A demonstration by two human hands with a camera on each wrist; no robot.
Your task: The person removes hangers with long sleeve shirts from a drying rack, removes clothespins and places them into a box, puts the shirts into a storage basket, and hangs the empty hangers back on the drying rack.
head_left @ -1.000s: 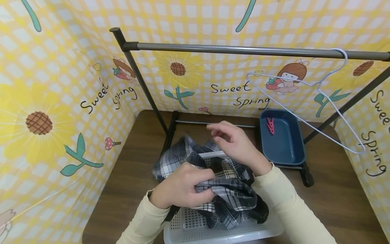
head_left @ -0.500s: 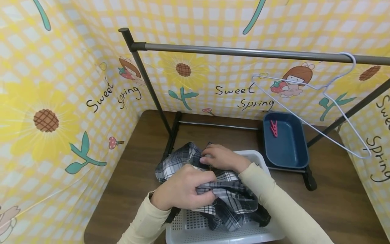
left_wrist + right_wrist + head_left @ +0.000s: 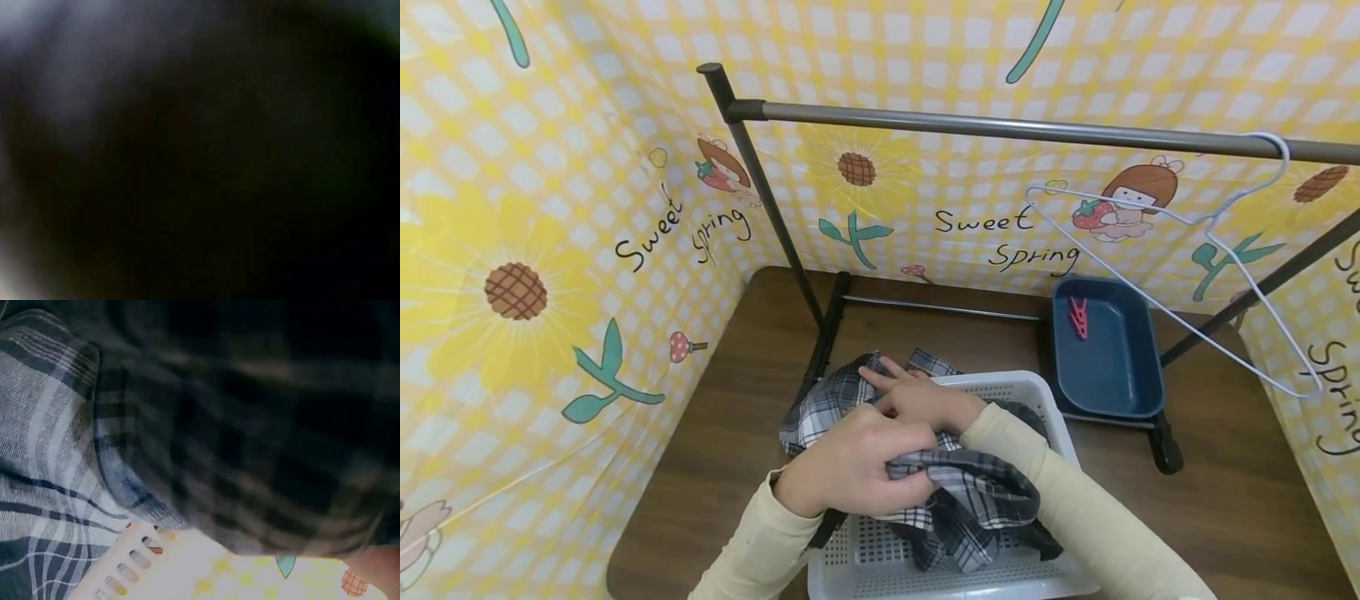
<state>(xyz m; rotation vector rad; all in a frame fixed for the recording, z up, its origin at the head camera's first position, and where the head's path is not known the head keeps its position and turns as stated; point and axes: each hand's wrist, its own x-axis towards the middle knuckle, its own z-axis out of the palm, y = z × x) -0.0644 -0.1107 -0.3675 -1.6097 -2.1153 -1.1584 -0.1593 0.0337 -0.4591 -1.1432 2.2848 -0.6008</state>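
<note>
A black, grey and white plaid shirt point(image 3: 985, 487) lies bunched in and over the left side of a white plastic basket point(image 3: 1022, 387). My left hand point(image 3: 861, 462) grips a fold of it between thumb and fingers. Just beyond, my right hand point(image 3: 917, 400) reaches across with fingers extended over the shirt's far part, partly hidden behind the left hand. Plaid cloth point(image 3: 250, 456) fills most of the right wrist view, with slots of the basket wall point(image 3: 131, 565) below it. The left wrist view is dark and blurred.
Behind the basket stands a dark metal rack point(image 3: 970, 125) with a white hanger point(image 3: 1210, 218) hooked on its bar at the right. A blue tray point(image 3: 1112, 358) holding a pink clothespin point(image 3: 1078, 318) sits at the back right of the brown table point(image 3: 715, 433). Patterned cloth surrounds the table.
My right hand has come down from above the basket's far edge and moved left onto the shirt beside my left hand. The left hand keeps its grip on the fold.
</note>
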